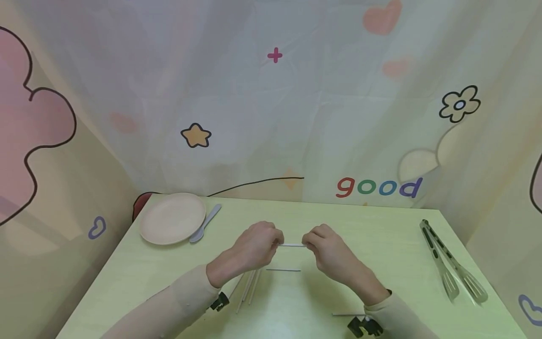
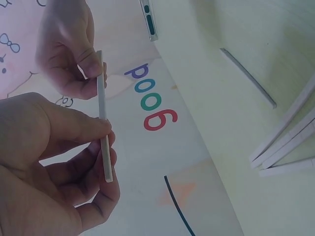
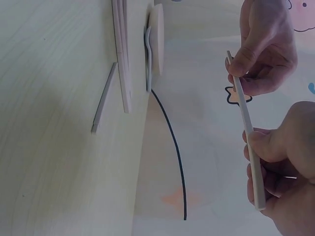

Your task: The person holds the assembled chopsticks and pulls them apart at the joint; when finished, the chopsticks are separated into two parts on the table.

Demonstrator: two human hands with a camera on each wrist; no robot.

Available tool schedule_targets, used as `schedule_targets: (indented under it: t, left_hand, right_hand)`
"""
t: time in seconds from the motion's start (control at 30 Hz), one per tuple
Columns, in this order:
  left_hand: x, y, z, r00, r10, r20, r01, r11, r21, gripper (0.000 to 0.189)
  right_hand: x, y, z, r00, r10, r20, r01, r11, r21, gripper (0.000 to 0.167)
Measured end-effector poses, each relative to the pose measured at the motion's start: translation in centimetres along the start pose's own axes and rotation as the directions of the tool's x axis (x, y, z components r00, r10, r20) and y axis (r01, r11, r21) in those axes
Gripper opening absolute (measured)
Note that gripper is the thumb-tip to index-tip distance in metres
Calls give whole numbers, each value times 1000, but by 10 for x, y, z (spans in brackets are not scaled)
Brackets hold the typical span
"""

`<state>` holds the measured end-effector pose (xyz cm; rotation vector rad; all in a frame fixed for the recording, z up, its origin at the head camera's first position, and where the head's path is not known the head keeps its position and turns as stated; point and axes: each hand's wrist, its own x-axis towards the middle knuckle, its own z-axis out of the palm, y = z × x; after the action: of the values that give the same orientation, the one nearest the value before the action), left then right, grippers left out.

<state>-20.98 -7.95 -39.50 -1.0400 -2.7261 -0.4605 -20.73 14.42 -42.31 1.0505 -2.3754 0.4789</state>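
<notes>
Between both hands, raised above the table, runs a thin pale stick (image 1: 292, 245). My left hand (image 1: 257, 242) pinches one end between thumb and fingers, and my right hand (image 1: 328, 249) pinches the other. In the left wrist view the held stick (image 2: 102, 103) looks straight and flat-sided. A similar short stick (image 1: 283, 270) lies on the table below the hands. Several longer sticks (image 1: 251, 289) lie in a loose fan under my left wrist, their far ends covered in the head view. One more stick (image 1: 345, 314) lies near my right sleeve, partly hidden by it.
A pale plate (image 1: 171, 219) stands at the table's back left with a grey spoon (image 1: 205, 224) beside it. Metal tongs (image 1: 453, 263) with slotted ends lie along the right side. A printed curtain (image 1: 254, 103) hangs behind the light wooden table (image 1: 372, 226).
</notes>
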Motion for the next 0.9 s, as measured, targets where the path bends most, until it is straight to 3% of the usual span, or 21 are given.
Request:
schedule_targets:
  t: [0.17, 0.53, 0.77, 0.9]
  left_hand:
    - [-1, 1, 2, 1000, 7, -8, -6, 1000, 22, 15]
    - [-1, -2, 9, 997, 44, -61, -40, 997, 74, 17]
    - [5, -3, 10, 985, 86, -150, -74, 994, 81, 20]
    - [8, -2, 8, 984, 92, -155, -82, 994, 70, 15]
  right_hand:
    - [-1, -4, 1, 996, 78, 52, -77, 997, -21, 16]
    - [-2, -7, 4, 989, 145, 34, -144, 989, -38, 20]
    - [1, -3, -1, 990, 141, 6, -140, 989, -50, 17]
    - [1, -2, -5, 991, 136, -5, -136, 990, -42, 18]
